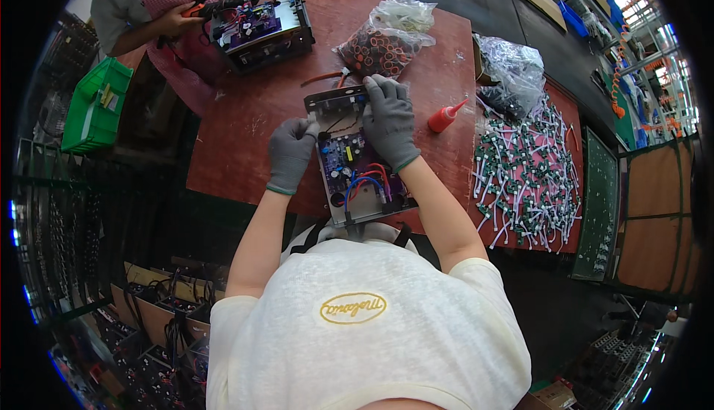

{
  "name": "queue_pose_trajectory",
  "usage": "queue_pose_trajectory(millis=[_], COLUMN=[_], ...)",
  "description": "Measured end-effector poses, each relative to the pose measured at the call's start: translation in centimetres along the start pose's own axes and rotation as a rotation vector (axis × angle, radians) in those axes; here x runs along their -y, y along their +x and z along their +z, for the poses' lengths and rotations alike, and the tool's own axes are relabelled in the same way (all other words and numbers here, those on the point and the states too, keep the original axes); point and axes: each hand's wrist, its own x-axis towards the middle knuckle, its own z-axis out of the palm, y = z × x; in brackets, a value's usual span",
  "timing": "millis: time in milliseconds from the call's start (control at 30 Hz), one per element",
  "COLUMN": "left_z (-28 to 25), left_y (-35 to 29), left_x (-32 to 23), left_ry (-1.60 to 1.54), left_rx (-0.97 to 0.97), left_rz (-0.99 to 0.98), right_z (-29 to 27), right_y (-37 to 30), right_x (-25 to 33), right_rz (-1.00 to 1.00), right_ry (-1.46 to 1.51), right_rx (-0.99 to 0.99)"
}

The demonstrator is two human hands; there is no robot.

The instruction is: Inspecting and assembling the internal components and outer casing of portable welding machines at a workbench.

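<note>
Plainly, from the head view: an open-topped metal chassis point(361, 207) below and between the two sets of fingers, lying at the near edge of the red worktop point(245, 142). Find right fingers point(383, 86) in grey glove fabric, bent over the right end of the dark far panel point(335, 103), apparently grasping that edge. Find left fingers point(302, 129), gloved too, curled in toward the thumb beside the panel's left end, close to a small pale piece point(313, 123); cannot tell whether pinching it or merely folded next to it.

Judging by the metal body, expect something stiff and fairly weighty, unlikely to flex in the fingers, more liable to slide or pivot on the worktop. Treat the inside as fragile: just nearer the body than the fingers, a purple-blue circuit board point(342, 155) crowded with upright parts; nearer still, looped red and blue wires point(375, 175), soft, easily snagged or tugged loose. Best taken by the bare rim, one side wall under each set of fingers, or by the far panel's edge; never by board or wires. Allow for gloves dulling the feel of tiny parts.

Just beyond the right fingers, a clear bag point(381, 49) of black-and-orange rings; near, to their right, a red squeeze bottle point(442, 119); farther right, well apart, a pile of small green boards point(524, 179) with white leads.
</note>
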Motion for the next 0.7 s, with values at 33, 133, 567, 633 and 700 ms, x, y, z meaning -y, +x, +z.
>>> queue_pose_trajectory(millis=[33,133,567,633,700], left_z=[-0.1,-0.1,2.0,2.0,2.0], left_y=[0.0,0.1,0.8,0.8,0.8], left_x=[-0.5,-2.0,-2.2,-2.3,-2.3], left_ry=[0.170,0.510,0.760,0.766,0.770], left_rx=[0.000,0.022,0.009,-0.007,-0.013], left_rz=[0.040,0.108,0.201,0.222,0.226], right_z=[0.0,0.0,0.3,0.2,0.2], right_y=[0.0,0.0,-0.1,0.0,0.0], right_x=[0.0,0.1,-0.2,-0.1,-0.1], right_rz=[0.007,0.022,0.032,0.041,0.052], right_ry=[0.003,-0.014,-0.020,-0.018,0.001], right_rx=[0.000,0.014,0.031,0.031,0.027])
